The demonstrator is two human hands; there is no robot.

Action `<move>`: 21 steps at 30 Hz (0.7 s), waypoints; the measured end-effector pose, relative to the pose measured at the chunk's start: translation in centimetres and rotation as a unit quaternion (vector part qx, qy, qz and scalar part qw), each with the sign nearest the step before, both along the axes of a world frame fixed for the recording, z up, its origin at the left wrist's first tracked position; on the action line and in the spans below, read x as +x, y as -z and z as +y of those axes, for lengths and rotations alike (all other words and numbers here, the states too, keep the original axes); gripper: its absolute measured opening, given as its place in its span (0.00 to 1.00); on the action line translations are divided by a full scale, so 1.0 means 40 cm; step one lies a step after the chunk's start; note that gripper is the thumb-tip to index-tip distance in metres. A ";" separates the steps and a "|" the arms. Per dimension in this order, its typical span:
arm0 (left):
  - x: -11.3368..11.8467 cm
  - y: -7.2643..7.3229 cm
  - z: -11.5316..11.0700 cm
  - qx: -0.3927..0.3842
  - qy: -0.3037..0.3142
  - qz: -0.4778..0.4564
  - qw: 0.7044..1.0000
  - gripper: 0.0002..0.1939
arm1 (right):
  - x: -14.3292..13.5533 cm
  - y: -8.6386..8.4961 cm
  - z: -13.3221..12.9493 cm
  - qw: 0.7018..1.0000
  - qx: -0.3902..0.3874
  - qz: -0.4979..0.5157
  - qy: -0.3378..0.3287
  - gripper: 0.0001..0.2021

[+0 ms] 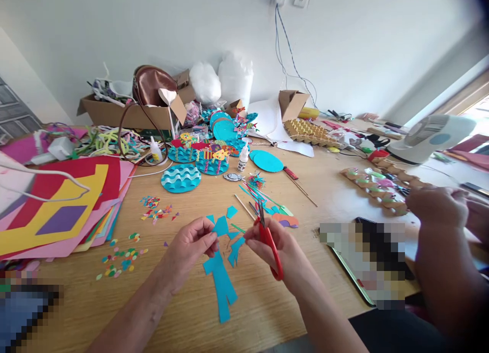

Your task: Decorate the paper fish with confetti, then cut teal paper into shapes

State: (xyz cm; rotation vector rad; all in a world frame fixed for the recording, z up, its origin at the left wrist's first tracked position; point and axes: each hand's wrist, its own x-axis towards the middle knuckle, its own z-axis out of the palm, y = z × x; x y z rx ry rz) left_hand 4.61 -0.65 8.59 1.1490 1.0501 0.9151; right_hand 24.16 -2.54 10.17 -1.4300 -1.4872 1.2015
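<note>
My left hand [198, 238] is closed, thumb and fingertips pinched at the edge of a blue paper piece [221, 225]; whether it grips that piece or something smaller I cannot tell. Red-handled scissors [274, 251] rest in my right hand [280, 241], blades pointing away from me. A thin green strip [237, 228] reaches to the right fingertips. Below and between both hands lie blue paper offcuts [221, 287], some with slits and angled edges. Another small blue scrap [232, 212] lies just beyond.
Confetti dots [124, 261] and coloured paper sheets [57, 205] lie left. Behind are a wavy blue disc [181, 178], glue bottles [243, 157] and blue ovals [267, 161]. At right are a pixelated phone-like object [362, 266], egg cartons [378, 190] and another person's hand [437, 205].
</note>
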 end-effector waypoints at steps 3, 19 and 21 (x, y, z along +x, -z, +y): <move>-0.008 0.013 0.010 0.015 -0.003 0.023 1.000 0.07 | 0.014 0.026 0.072 0.971 0.043 -0.233 0.025 0.08; 0.088 0.082 -0.008 -0.005 0.130 0.112 0.985 0.04 | -0.035 0.117 0.326 0.847 0.111 -0.489 -0.178 0.11; 0.104 0.089 -0.014 0.010 0.146 0.129 0.981 0.06 | -0.032 0.119 0.330 0.840 0.109 -0.497 -0.188 0.09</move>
